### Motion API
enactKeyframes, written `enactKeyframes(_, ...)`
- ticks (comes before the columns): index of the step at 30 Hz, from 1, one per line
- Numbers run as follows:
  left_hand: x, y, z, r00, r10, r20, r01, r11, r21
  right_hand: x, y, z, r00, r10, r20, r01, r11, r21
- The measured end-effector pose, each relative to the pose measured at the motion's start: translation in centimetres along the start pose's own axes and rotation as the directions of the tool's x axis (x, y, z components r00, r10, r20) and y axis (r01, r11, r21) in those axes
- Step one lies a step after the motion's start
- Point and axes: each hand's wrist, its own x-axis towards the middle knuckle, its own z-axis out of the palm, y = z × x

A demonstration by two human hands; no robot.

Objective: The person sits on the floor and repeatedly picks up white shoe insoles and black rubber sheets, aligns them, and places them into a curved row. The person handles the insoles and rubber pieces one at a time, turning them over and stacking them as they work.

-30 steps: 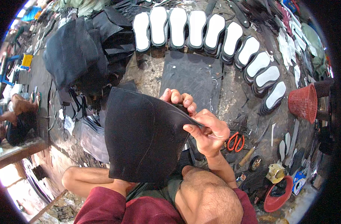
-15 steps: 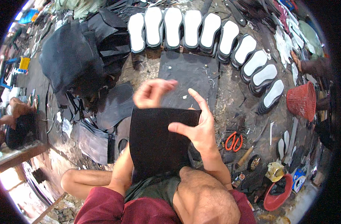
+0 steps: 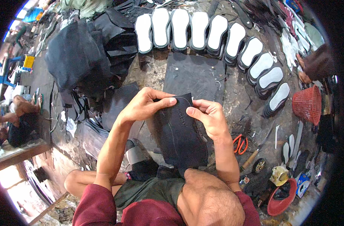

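Observation:
A black sheet, leather-like with pale marked lines on it, hangs from my fingers above my lap. My left hand pinches its top edge, thumb on the facing side. At the upper right corner, my right hand grips the sheet between thumb and curled fingers. Beyond my hands a flat dark sheet lies on the floor. Orange-handled scissors lie to the right of my right forearm.
Stacks of shoe soles with white tops curve across the far side. A heap of black sheets is at left. On the right are a red basket, a wooden-handled tool and a red basin. Another person's legs show far left.
My left hand has come to the black sheet's top edge and closed on it. My right hand's spread fingers have closed on its corner. The sheet has turned, showing marked lines.

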Motion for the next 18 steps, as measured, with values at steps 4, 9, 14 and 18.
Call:
enactKeyframes(4,0.6,-1.6,-0.7,0.996,-0.088,0.033,0.090,0.993,-0.073,1.2,1.4,-1.2,0.989,0.145,-0.029,-0.145,0.989,-0.015)
enactKeyframes(9,0.7,-2.2,-1.7,0.984,-0.179,0.011,0.179,0.979,-0.095,0.0,1.3,-1.4,0.985,0.096,0.145,-0.098,0.995,0.007)
enactKeyframes(14,-2.3,-1.3,-6.4,0.919,-0.078,-0.387,0.103,0.994,0.046,0.3,0.0,-0.9,0.977,-0.214,0.009,0.214,0.973,-0.085)
enactKeyframes(18,-8.8,1.5,-18.3,0.548,0.011,-0.836,-0.380,0.894,-0.237,-0.4,-1.6,-5.3,0.694,-0.592,-0.409,0.448,0.800,-0.398)
